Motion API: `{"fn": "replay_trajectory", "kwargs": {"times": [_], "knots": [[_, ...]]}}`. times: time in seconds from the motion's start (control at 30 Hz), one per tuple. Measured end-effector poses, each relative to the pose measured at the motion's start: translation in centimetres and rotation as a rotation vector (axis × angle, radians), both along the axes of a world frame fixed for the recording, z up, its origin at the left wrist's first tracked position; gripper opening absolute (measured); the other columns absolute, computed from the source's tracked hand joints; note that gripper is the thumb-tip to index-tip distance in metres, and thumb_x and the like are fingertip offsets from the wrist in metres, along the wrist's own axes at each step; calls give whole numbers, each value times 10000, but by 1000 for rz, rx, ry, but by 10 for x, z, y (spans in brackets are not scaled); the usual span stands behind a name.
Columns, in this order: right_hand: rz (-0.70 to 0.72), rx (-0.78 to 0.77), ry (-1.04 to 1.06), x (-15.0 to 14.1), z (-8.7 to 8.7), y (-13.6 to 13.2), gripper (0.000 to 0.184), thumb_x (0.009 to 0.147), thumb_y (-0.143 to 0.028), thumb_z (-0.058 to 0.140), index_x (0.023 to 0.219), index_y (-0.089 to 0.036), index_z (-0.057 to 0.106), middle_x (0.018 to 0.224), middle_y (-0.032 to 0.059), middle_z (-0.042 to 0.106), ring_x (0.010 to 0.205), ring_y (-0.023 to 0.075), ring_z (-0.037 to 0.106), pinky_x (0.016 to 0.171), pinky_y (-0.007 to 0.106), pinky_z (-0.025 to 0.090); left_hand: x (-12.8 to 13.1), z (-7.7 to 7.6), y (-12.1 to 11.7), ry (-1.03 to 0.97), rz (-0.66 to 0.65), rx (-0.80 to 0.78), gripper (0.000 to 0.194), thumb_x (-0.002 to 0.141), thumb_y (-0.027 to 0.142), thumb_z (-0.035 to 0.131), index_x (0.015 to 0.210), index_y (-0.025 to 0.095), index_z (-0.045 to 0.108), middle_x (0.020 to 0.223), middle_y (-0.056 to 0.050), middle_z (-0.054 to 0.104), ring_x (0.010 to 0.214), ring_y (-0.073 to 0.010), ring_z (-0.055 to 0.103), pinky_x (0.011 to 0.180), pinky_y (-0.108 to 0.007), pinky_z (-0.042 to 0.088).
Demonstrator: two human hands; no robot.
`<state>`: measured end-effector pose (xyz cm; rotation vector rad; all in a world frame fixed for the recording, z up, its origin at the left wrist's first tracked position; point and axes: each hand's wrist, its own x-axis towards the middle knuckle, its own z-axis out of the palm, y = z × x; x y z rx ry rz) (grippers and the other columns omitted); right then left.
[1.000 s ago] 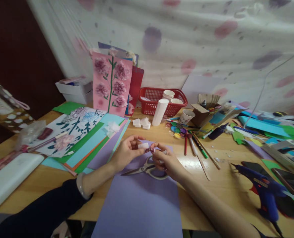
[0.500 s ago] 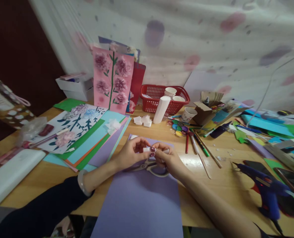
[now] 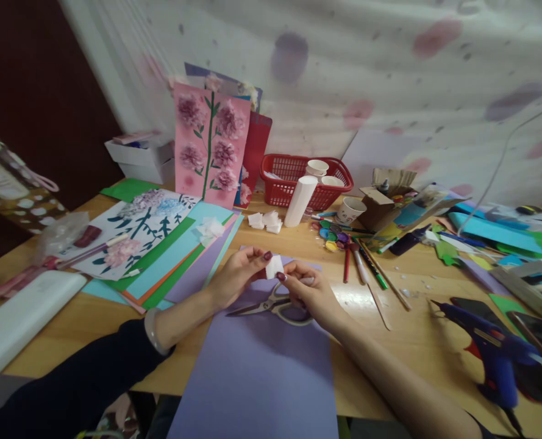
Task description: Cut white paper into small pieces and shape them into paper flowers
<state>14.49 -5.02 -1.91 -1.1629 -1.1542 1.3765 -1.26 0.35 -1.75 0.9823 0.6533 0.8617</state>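
Between my two hands is a small folded piece of white tissue paper point(image 3: 274, 267), pinched at its edges. My left hand point(image 3: 239, 274) holds its left side between thumb and fingers. On the right side, my right hand point(image 3: 308, 286) grips it the same way, its other fingers curled. Below my hands, scissors point(image 3: 271, 306) lie on a purple sheet of paper point(image 3: 261, 372), blades pointing left and partly covered by my right hand. More folded white tissue pieces point(image 3: 265, 221) sit behind my hands, next to an upright white roll point(image 3: 300, 201).
A red basket point(image 3: 277, 194) with paper cups stands at the back. Paint pots point(image 3: 331, 235), brushes and pens lie to the right, with a blue glue gun point(image 3: 497, 347) farther right. Coloured sheets point(image 3: 161, 268) and a pink flower picture point(image 3: 211, 146) are on the left.
The white tissue piece has turned so its flat face shows, where it looked narrow before. My left thumb has risen to its upper edge. The view has shifted slightly.
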Motion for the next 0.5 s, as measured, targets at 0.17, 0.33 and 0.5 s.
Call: {"fn": "replay_trajectory", "kwargs": {"times": [0.17,0.33,0.5], "knots": [[-66,49,-30,3,-4,2,287,736,-444,666,787,-188,548,456,-110,319,346,30,252,345,173,192,-1,-5,2,53,-10,68,242,645,304,742,773,133,629,761,-8,616,703,-101,560,705,-247,455],[-181,215,-210,5,2,-5,243,788,-412,627,784,-196,515,528,-79,354,431,58,293,400,193,209,-4,-5,2,203,80,316,189,666,296,723,717,147,618,735,-13,622,722,-121,563,715,-262,454],[-38,309,-382,5,8,-12,211,858,-397,533,808,-193,552,585,-40,418,513,94,364,467,211,275,-5,-3,2,237,11,431,174,677,285,707,682,147,601,740,-27,621,732,-134,568,718,-274,466]]}}
